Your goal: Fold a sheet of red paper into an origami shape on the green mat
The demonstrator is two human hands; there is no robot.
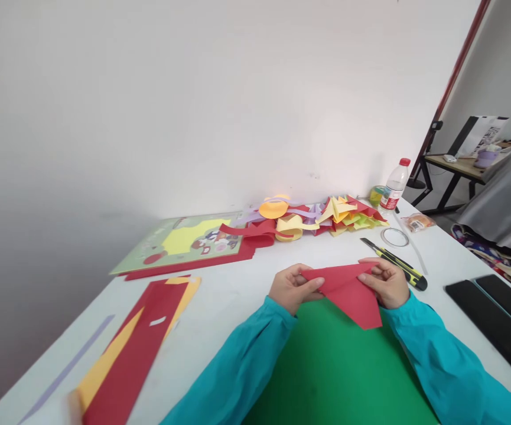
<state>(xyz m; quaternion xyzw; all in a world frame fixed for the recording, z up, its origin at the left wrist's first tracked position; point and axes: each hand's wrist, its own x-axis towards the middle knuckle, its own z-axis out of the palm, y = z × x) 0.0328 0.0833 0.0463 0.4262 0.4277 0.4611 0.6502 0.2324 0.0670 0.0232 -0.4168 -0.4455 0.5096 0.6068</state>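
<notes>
A folded piece of red paper (355,298) is held up between my two hands, over a green mat (344,372). My left hand (295,287) pinches its left corner, thumb on top. With thumb and fingers closed, my right hand (386,283) grips the upper right part. The paper's top edge runs nearly straight, and a blunt flap hangs down toward the mat. Just beyond my right hand lies a yellow and black utility knife (399,262). The fingers behind the paper are partly hidden.
Folded paper pieces (339,215) in several colours lie along the wall, with a plastic bottle (396,186) and a tape roll (394,237) to their right. Red paper strips (137,348) lie at left near a pale green sheet (149,248). Black devices (494,319) sit at right.
</notes>
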